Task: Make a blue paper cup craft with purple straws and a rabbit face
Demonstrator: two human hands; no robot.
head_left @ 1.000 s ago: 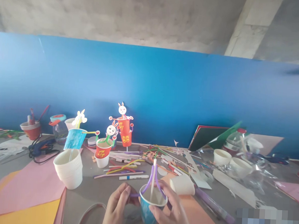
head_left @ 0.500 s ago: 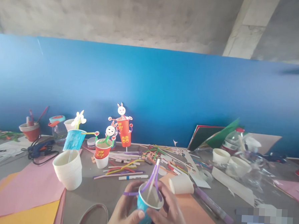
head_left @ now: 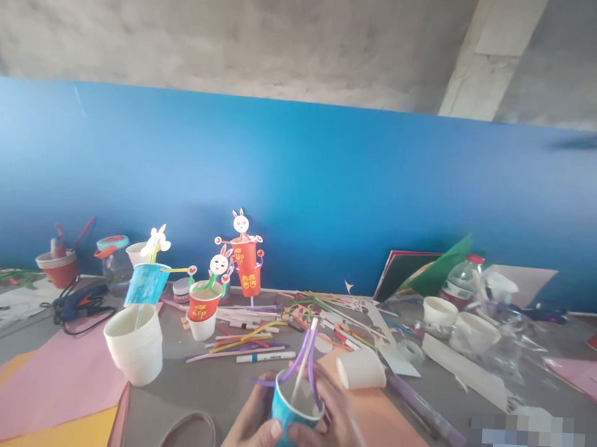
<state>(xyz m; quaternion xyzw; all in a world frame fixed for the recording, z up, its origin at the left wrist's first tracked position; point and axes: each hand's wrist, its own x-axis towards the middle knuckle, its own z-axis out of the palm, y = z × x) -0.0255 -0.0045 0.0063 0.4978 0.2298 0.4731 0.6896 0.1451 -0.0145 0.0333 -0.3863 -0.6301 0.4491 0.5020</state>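
A blue-painted paper cup (head_left: 291, 416) is held upright between both hands near the bottom of the view. My left hand (head_left: 255, 421) grips its left side, thumb on the front. Around its right side wraps my right hand (head_left: 331, 419), also with the thumb on the front. Purple straws (head_left: 303, 347) and a white straw (head_left: 300, 374) rise out of the cup and meet at the top. One purple straw end pokes out to the left through the cup's wall. Fingers behind the cup are partly hidden. A white paper cup (head_left: 361, 369) lies on its side just beyond my right hand.
Stacked white cups (head_left: 134, 348) bear a blue cup figure (head_left: 148, 284) at left. Rabbit-faced red cup figures (head_left: 248, 274) stand behind. Straws and markers (head_left: 266, 356) litter the middle. Coloured paper (head_left: 70, 385), a glue gun (head_left: 79, 305), a purple tube (head_left: 426, 411) and a bottle (head_left: 463, 282) lie around.
The cup turns slightly and tilts in my hands, showing more of its blue front. My right hand's fingers shift around its side. The view tips up a little.
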